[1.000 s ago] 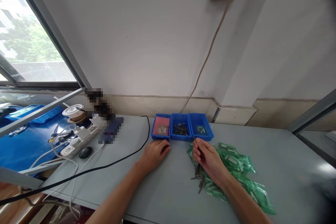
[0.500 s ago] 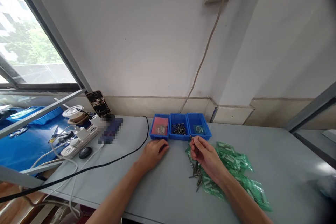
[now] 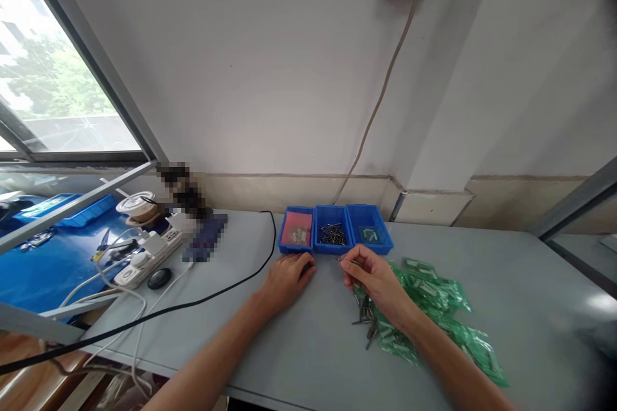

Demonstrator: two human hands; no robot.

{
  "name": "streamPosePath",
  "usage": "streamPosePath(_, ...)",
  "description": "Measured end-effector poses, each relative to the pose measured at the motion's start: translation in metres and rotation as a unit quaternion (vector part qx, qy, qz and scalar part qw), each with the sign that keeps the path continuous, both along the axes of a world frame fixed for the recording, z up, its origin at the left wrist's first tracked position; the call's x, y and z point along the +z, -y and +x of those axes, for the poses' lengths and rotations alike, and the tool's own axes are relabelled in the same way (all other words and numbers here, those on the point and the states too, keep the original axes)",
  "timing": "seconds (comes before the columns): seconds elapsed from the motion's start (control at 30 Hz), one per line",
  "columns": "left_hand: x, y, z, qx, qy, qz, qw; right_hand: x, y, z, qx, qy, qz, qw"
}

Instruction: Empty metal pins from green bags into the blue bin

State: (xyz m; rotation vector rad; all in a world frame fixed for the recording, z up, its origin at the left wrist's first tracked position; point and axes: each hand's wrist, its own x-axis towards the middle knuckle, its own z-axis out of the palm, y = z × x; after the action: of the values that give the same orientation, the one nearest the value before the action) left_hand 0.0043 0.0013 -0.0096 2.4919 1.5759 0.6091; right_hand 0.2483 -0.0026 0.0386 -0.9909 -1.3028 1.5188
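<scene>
My right hand [image 3: 369,275] is closed, thumb and fingertips pinching a small thin metal pin [image 3: 336,258] that juts out to the left; its exact kind is too small to tell. Under and beside that hand lie green plastic bags [image 3: 429,295] with small parts inside. A loose pile of metal pins [image 3: 370,327] sits on the table at their left edge. My left hand [image 3: 288,279] rests on the table, loosely bent, thumb apart from the fingers, with nothing visible in it. Just beyond it stands a blue bin [image 3: 281,245] with a pink bag and small parts.
A middle blue bin [image 3: 317,244] holds dark metal pins, and a right blue bin [image 3: 385,246] a few small pieces. A black cable [image 3: 212,296] crosses the table on the left, near a power strip [image 3: 144,259] and a black mouse-like object [image 3: 159,279]. Behind rises a wall.
My right hand has shifted slightly left, and the pin now points left toward the space between my hands. My left hand stays by the bin. The view has tilted slightly.
</scene>
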Motion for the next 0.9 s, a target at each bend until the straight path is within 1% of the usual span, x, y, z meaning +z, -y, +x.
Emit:
streamPosePath(0.07,0.003,-0.001,0.002,-0.008,-0.038,0.001,0.999,0.000,-0.002,0.000,0.005,0.000,0.008,1.000)
streamPosePath(0.13,0.006,-0.001,0.004,-0.033,-0.083,0.004,0.996,-0.002,-0.003,0.000,0.009,-0.002,0.014,1.000)
streamPosePath(0.23,0.010,-0.003,0.008,-0.058,-0.161,0.018,0.985,-0.004,-0.006,0.000,0.011,-0.003,0.013,1.000)
streamPosePath(0.33,0.013,-0.006,0.011,-0.074,-0.175,0.029,0.981,-0.003,-0.011,0.001,0.019,0.001,0.016,1.000)
streamPosePath(0.43,0.015,-0.010,0.012,-0.098,-0.167,0.039,0.980,-0.004,-0.015,0.003,0.031,0.018,0.026,0.999)
streamPosePath(0.53,0.015,-0.012,0.009,-0.115,-0.140,0.040,0.983,-0.009,-0.015,0.005,0.025,0.011,0.029,0.999)
streamPosePath(0.63,0.013,-0.010,0.002,-0.133,-0.093,0.030,0.986,-0.016,-0.011,0.006,0.002,-0.003,0.022,1.000)
streamPosePath(0.7,0.011,-0.010,-0.002,-0.141,-0.058,0.019,0.988,-0.020,-0.009,0.006,-0.023,0.003,0.032,0.999)
streamPosePath(0.8,0.009,-0.009,-0.003,-0.150,-0.042,0.020,0.988,-0.023,-0.007,0.006,-0.052,0.024,0.058,0.997)
streamPosePath(0.9,0.008,-0.009,-0.001,-0.165,-0.045,0.025,0.985,-0.023,-0.004,0.004,-0.057,0.024,0.057,0.996)
